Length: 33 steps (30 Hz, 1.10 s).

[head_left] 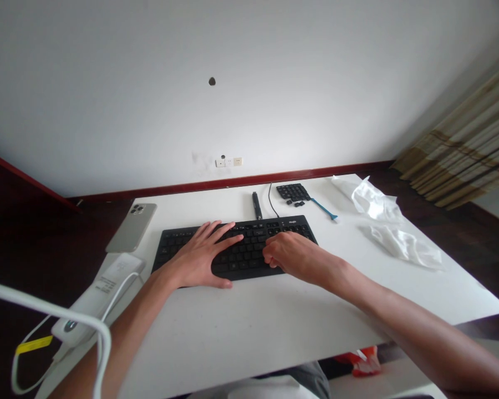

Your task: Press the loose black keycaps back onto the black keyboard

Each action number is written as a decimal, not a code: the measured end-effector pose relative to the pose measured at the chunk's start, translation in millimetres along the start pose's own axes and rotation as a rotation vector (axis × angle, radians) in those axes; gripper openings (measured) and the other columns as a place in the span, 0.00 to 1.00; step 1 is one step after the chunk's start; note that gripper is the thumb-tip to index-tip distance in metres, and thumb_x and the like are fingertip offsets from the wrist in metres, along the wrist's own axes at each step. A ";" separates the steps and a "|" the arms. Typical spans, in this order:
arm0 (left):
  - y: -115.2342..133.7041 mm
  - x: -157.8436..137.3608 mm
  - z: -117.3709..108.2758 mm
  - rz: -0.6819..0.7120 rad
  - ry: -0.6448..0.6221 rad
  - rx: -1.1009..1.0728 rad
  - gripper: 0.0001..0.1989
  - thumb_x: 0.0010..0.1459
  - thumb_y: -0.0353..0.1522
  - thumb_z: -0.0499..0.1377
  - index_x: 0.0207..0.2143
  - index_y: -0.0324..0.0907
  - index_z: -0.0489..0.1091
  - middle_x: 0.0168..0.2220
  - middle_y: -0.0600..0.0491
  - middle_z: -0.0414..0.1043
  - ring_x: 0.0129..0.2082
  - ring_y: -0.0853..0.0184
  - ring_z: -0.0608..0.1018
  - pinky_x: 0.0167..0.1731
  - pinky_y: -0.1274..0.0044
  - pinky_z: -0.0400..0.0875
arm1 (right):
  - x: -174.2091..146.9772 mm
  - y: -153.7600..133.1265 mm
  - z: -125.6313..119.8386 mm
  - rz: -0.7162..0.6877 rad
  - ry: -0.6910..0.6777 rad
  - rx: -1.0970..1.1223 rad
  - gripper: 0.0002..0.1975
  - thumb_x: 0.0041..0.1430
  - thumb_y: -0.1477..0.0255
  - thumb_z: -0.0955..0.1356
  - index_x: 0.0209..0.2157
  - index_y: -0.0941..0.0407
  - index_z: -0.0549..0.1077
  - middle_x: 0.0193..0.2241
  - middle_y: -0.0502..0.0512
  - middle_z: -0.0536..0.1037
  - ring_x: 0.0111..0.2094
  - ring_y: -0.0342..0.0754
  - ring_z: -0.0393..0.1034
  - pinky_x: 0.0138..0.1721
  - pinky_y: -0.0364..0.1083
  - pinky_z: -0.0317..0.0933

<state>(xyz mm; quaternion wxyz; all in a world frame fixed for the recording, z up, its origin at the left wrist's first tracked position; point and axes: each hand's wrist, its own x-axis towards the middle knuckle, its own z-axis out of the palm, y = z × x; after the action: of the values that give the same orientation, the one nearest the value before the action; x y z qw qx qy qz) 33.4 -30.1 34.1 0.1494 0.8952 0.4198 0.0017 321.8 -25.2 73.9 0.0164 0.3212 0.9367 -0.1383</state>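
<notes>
A black keyboard (249,256) lies lengthwise across the white table. My left hand (203,252) rests over its left half with the fingers spread, thumb by the front edge. Over the right part of the keyboard, my right hand (289,252) is closed, fingers curled down against the keys. Whatever is between those fingers, if anything, is hidden. Behind the keyboard, removed black keycaps (293,192) are laid out in rows, with a few loose keycaps (296,203) in front. A blue brush (325,209) with a pale tip lies beside them.
A black pen-like stick (256,205) and a thin cable (271,200) lie behind the keyboard. At left are a phone (132,227) and a white power bank (93,302) with a white cable (66,303). Crumpled clear plastic bags (376,202) lie at right on the table (249,327).
</notes>
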 end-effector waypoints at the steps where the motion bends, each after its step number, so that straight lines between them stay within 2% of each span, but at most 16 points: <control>1: 0.2 0.1 -0.3 -0.001 -0.002 0.000 0.53 0.51 0.57 0.66 0.74 0.63 0.45 0.77 0.58 0.33 0.76 0.45 0.42 0.72 0.52 0.38 | 0.0 -0.1 0.0 -0.004 0.002 0.010 0.14 0.57 0.88 0.68 0.33 0.56 0.80 0.33 0.50 0.83 0.31 0.45 0.76 0.32 0.43 0.63; 7: 0.1 0.4 -0.9 0.012 0.004 -0.005 0.53 0.51 0.58 0.66 0.74 0.62 0.47 0.77 0.57 0.35 0.75 0.45 0.43 0.72 0.52 0.39 | 2.2 5.0 -7.6 0.018 -0.042 0.115 0.12 0.58 0.87 0.69 0.34 0.57 0.82 0.33 0.53 0.83 0.32 0.46 0.77 0.33 0.43 0.64; 11: -0.2 0.0 -1.0 0.005 0.002 -0.008 0.53 0.51 0.57 0.66 0.74 0.62 0.45 0.78 0.58 0.33 0.75 0.44 0.43 0.72 0.53 0.40 | -0.2 23.3 -8.6 0.006 -0.062 0.354 0.05 0.61 0.77 0.73 0.37 0.56 0.84 0.35 0.53 0.83 0.35 0.46 0.77 0.37 0.42 0.67; 14: -0.4 0.0 -1.1 0.009 -0.001 -0.010 0.54 0.51 0.57 0.66 0.74 0.62 0.45 0.78 0.58 0.32 0.75 0.44 0.43 0.72 0.53 0.41 | -3.6 35.3 -4.5 -0.036 -0.033 0.499 0.06 0.62 0.72 0.73 0.39 0.56 0.83 0.36 0.54 0.82 0.35 0.45 0.77 0.38 0.42 0.68; 21: 0.0 0.5 -1.3 0.006 -0.009 -0.015 0.54 0.52 0.57 0.66 0.74 0.61 0.45 0.78 0.59 0.31 0.75 0.45 0.42 0.73 0.54 0.39 | -5.7 35.8 -1.7 -0.094 -0.005 0.498 0.08 0.62 0.73 0.70 0.40 0.56 0.83 0.37 0.55 0.81 0.36 0.46 0.75 0.40 0.44 0.69; 33: -1.2 0.0 0.9 0.005 -0.006 -0.036 0.53 0.52 0.57 0.66 0.74 0.61 0.46 0.78 0.60 0.30 0.76 0.45 0.41 0.73 0.55 0.37 | -5.9 42.8 -3.8 -0.007 -0.059 0.589 0.10 0.63 0.66 0.71 0.41 0.54 0.83 0.40 0.55 0.83 0.38 0.47 0.77 0.42 0.45 0.71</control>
<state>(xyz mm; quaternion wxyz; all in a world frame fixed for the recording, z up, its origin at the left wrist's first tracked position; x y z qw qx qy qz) 32.6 -29.6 33.0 0.1666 0.8935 0.4171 0.0072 352.7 4.7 67.7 -0.0507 0.3049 0.8564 -0.4135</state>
